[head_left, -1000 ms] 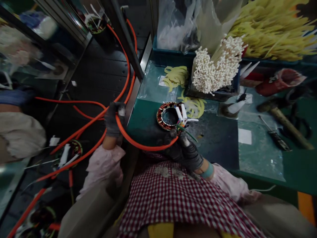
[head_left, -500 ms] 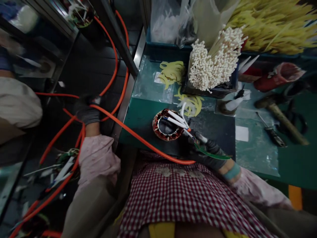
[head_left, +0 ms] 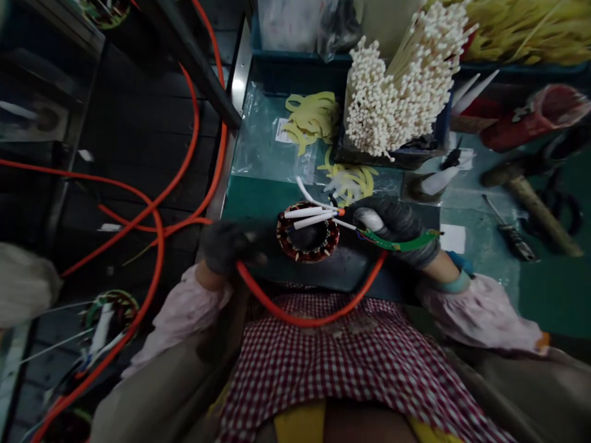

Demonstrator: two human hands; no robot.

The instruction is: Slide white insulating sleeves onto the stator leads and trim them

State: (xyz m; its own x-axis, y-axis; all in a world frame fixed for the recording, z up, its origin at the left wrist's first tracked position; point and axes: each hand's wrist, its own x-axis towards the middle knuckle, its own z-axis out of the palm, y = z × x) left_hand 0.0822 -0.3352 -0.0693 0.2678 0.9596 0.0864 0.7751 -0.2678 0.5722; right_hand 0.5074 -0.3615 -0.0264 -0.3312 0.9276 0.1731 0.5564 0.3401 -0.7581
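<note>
My left hand, in a dark glove, is closed round an orange cable at the bench's near left edge. The cable sags from it across my lap and rises to my right hand, also gloved and closed on it. A curved green circuit board lies against the right hand's fingers; whether they also grip it is hidden. Left of that hand, a copper-wound stator ring rests on the dark mat. White sleeved wires reach over its opening from an orange-tipped joint by the right hand.
Behind the ring lie yellow strips and a box of white-tipped sticks. To the right are a hammer, a screwdriver and a red roll. More wound stators and orange cable are at left, beside a metal post.
My left hand has come right, from beyond the bench edge toward the ring, bringing the cable into a deeper sag. My right hand has risen slightly; the wires shifted left over the ring.
</note>
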